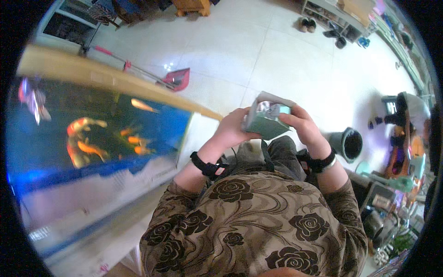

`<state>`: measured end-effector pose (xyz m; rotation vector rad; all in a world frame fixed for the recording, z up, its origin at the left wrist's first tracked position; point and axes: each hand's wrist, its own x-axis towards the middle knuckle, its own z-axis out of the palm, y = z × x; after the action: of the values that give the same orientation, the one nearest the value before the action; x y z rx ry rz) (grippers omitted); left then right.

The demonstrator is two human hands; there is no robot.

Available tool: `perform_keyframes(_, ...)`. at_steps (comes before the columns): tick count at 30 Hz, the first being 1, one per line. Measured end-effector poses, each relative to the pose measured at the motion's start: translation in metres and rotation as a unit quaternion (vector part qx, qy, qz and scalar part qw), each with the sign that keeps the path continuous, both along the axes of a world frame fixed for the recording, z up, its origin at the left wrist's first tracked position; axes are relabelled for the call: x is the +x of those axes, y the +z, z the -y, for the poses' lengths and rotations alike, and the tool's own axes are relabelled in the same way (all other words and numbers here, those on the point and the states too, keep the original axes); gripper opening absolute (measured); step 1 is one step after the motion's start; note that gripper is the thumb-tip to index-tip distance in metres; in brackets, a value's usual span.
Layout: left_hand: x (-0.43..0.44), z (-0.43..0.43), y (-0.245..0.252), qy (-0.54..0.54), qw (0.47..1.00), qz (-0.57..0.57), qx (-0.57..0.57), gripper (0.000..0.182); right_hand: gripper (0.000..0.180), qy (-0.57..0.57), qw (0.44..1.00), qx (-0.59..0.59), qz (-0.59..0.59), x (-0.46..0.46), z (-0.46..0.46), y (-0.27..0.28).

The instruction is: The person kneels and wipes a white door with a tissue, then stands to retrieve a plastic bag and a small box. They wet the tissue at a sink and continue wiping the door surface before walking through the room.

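Observation:
In front of my lap I hold a small green cardboard box [264, 125] between both hands. Its top is open, and shiny silvery packets [268, 109] show inside. My left hand [234, 128] grips the box's left side, with fingers under its lower edge. At the right side, my right hand [300, 121] holds the box, the thumb at the front near the opening and the fingers behind. What the packets contain cannot be told. Black bands are on both wrists.
A fish tank [162, 117] with orange and white fish stands at the left. A red dustpan [179, 79] lies on the tiled floor beyond it. To my right are a dark bucket [349, 145] and a mint-green fan-like item [394, 181]. Shoes [307, 25] stand by a rack [323, 17].

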<state>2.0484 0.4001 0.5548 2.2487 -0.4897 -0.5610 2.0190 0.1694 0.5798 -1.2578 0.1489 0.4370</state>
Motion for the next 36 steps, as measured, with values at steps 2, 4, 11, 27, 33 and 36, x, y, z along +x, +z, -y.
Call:
perform_keyframes(2, 0.066, 0.023, -0.002, 0.000, 0.999, 0.011, -0.036, 0.079, 0.048, -0.046, 0.999, 0.019, -0.013, 0.058, 0.017, -0.004)
perform_keyframes(4, 0.128, 0.046, -0.014, 0.001, 0.997, 0.034, -0.067, 0.091, 0.053, -0.012, 0.997, 0.054, -0.047, 0.126, 0.037, -0.012)
perform_keyframes(11, 0.313, 0.053, -0.034, 0.159, 0.983, 0.011, -0.089, 0.120, 0.049, 0.150, 0.987, -0.041, -0.043, 0.393, 0.032, -0.034)
perform_keyframes(27, 0.641, -0.238, -0.036, 0.416, 0.896, 0.139, -0.067, 0.079, 0.084, 0.560, 0.804, -0.095, 0.174, 0.840, -0.305, -0.047)
perform_keyframes(33, 0.771, -0.368, -0.051, 0.404, 0.902, 0.093, -0.123, 0.074, 0.067, 0.494, 0.865, -0.041, -0.080, 0.972, -0.426, -0.063)
perform_keyframes(36, 0.849, -0.444, -0.063, 0.387, 0.912, 0.079, -0.109, 0.077, 0.059, 0.490, 0.869, -0.044, -0.045, 1.048, -0.503, -0.079)
